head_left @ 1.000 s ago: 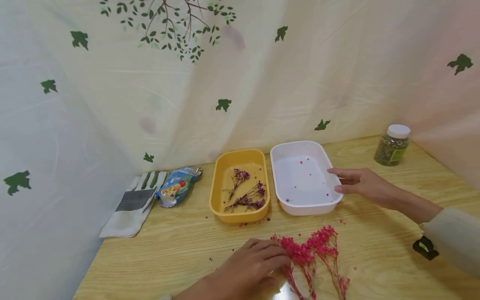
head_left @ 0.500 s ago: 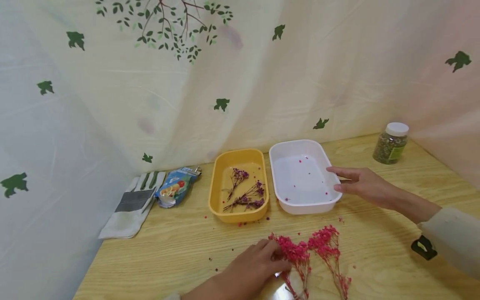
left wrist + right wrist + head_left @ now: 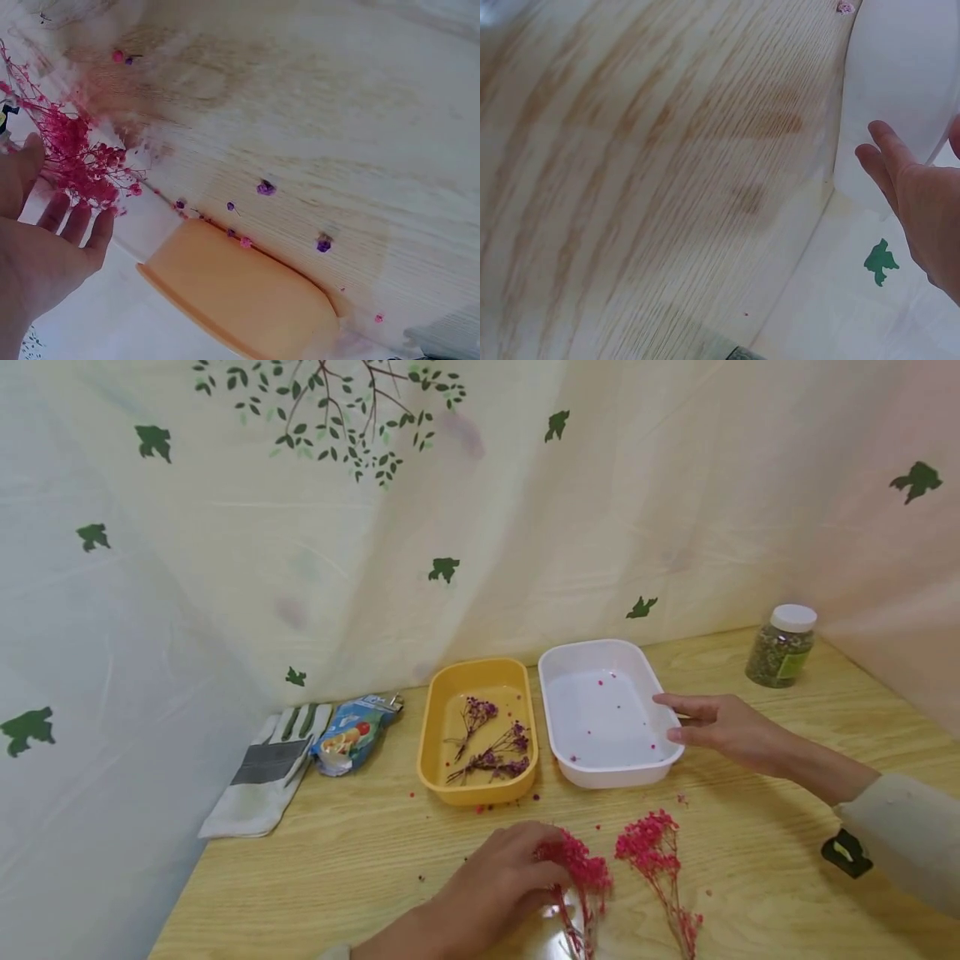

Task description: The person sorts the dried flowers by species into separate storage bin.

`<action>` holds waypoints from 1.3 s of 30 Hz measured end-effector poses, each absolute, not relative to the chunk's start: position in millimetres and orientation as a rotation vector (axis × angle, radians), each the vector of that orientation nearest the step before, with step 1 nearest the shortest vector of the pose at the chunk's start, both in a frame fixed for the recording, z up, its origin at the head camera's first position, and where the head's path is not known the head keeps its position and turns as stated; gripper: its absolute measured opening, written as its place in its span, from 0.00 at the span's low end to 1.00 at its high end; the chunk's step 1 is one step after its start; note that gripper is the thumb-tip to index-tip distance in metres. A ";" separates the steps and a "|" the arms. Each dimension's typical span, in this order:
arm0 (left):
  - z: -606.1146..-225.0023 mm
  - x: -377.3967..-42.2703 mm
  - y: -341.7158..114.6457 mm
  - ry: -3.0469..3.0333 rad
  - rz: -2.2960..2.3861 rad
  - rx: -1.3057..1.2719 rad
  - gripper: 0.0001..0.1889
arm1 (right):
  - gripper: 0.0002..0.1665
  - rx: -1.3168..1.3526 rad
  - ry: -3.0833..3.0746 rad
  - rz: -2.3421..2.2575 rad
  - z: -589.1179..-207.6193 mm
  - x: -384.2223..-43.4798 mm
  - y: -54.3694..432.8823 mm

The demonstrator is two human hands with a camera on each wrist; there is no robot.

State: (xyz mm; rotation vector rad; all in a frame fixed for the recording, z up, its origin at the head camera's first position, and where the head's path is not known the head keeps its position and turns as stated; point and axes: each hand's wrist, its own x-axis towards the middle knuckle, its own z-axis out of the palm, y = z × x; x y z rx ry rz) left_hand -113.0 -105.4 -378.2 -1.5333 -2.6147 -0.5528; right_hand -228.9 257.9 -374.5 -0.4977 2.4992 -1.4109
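Note:
In the head view my left hand (image 3: 498, 881) has its fingers curled about the heads of a bunch of pink dried flowers (image 3: 588, 868), whose stems run down out of frame. The left wrist view shows the pink blossoms (image 3: 75, 154) against the fingertips. A second pink bunch (image 3: 652, 852) lies apart on the right. My right hand (image 3: 727, 735) holds the right rim of a white plastic tray (image 3: 615, 778), with some fingers outside its wall (image 3: 900, 67). Small loose petals lie in that tray. The yellow tray (image 3: 480, 795) beside it contains several purple dried sprigs (image 3: 476, 718).
Behind the trays hangs a patterned cloth (image 3: 337, 568). A blue packet (image 3: 352, 735) and a striped glove (image 3: 266, 772) lie left of the trays. A white-lidded jar (image 3: 782, 647) stands back right. Loose petals are scattered on the wooden table (image 3: 337, 860).
My left hand has shifted its bunch a little to the left, widening the gap to the second bunch. My right hand has stayed at the white tray's rim.

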 end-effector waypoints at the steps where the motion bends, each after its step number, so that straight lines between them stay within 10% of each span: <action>1: -377.4 -113.3 -105.4 -2.551 -0.550 -1.541 0.09 | 0.38 -0.496 2.502 -1.408 -374.5 -228.8 258.0; 39: -351.2 -109.5 -86.3 -2.753 -1.251 -1.078 0.06 | 0.38 -0.452 2.493 -1.385 -370.3 -229.5 256.9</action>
